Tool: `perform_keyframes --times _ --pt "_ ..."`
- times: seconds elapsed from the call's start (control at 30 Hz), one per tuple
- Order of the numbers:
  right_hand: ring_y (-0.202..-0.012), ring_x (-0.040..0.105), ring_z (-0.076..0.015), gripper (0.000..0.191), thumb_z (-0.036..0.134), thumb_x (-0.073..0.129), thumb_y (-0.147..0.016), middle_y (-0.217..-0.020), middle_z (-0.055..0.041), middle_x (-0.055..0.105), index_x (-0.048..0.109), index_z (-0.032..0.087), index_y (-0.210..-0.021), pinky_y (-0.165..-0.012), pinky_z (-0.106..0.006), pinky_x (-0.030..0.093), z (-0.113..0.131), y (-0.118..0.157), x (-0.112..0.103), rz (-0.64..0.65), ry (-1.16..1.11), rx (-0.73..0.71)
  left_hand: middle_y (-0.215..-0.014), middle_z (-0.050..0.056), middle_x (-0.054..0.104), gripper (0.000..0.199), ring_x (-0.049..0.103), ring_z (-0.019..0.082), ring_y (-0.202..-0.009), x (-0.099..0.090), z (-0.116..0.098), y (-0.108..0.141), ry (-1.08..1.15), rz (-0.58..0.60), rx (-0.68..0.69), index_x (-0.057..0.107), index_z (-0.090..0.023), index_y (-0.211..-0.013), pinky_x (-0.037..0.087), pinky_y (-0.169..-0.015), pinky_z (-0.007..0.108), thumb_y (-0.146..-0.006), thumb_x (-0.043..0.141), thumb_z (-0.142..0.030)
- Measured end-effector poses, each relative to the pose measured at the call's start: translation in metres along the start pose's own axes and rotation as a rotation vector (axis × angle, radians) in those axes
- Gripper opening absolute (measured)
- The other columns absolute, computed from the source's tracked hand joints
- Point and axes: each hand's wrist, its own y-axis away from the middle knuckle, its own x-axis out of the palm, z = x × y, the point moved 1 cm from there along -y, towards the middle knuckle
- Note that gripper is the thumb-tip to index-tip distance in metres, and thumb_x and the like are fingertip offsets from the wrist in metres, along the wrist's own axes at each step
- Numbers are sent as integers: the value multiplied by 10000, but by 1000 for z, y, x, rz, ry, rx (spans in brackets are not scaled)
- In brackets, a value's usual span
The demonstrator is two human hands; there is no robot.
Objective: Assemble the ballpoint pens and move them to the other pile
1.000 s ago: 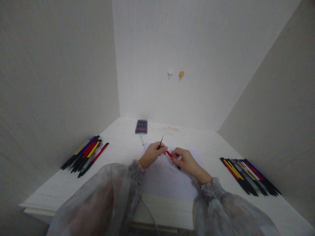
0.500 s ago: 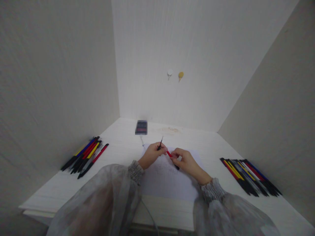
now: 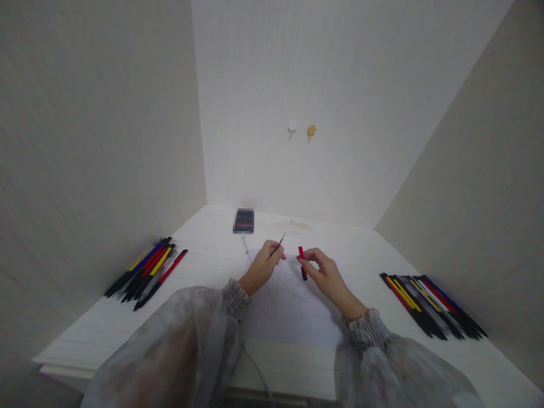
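My left hand (image 3: 262, 266) is closed round a thin dark pen refill (image 3: 278, 245), whose tip points up and to the right. To its right, my right hand (image 3: 325, 276) pinches a red and black pen barrel (image 3: 301, 253) between thumb and fingers; the red end is up and the black end slants down. The two hands are apart, above a white sheet of paper (image 3: 293, 323) with faint writing on it.
Pens in several colours lie in a bunch (image 3: 147, 269) on the left and in a row (image 3: 431, 306) on the right. A dark, blurred box (image 3: 244, 221) is near the back wall, which bears two small hooks (image 3: 311, 131). A cable hangs over the front edge.
My right hand has drawn slightly away from my left. The red pen barrel, earlier between both hands, is now only in my right hand and more upright. The refill leans further right.
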Motion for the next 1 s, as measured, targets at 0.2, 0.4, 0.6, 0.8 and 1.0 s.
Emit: perform_keyframes --times 0.2,0.4,0.6,0.8,1.0 --pt "-736 551 -153 141 305 461 -772 -775 -49 584 498 180 -824 -594 -249 434 -2 -3 -6 -104 -1 16 -713 6 546 111 451 114 -621 -2 4 1 -209 0 37 391 -179 -781 353 -622 260 -802 340 -275" --pt "-725 547 -148 138 275 435 -788 -782 -44 591 529 180 -822 -647 -260 433 -3 -3 -9 -110 85 -39 -654 -19 492 75 463 126 -628 -7 -1 0 -367 -2 61 420 -188 -753 333 -598 251 -768 392 -255" --pt "-716 539 -158 152 265 426 -795 -800 -48 599 547 181 -835 -660 -280 419 -4 -3 -9 -99 220 -80 -656 -21 468 73 449 125 -640 -7 -1 -1 -418 28 134 432 -185 -743 339 -605 250 -762 398 -246" --pt "-768 532 -180 163 239 440 -795 -812 -57 614 582 181 -847 -721 -322 367 -9 -4 -13 -41 433 -192 -701 6 491 64 446 145 -710 -9 -2 -3 -554 86 183 462 -174 -697 355 -679 283 -742 426 -202" --pt "-776 526 -173 178 259 444 -804 -804 -48 619 598 198 -868 -726 -320 328 -10 -3 -4 65 506 -242 -882 42 482 173 458 156 -849 -6 -3 1 -435 124 206 453 -169 -867 379 -777 308 -702 496 -137"
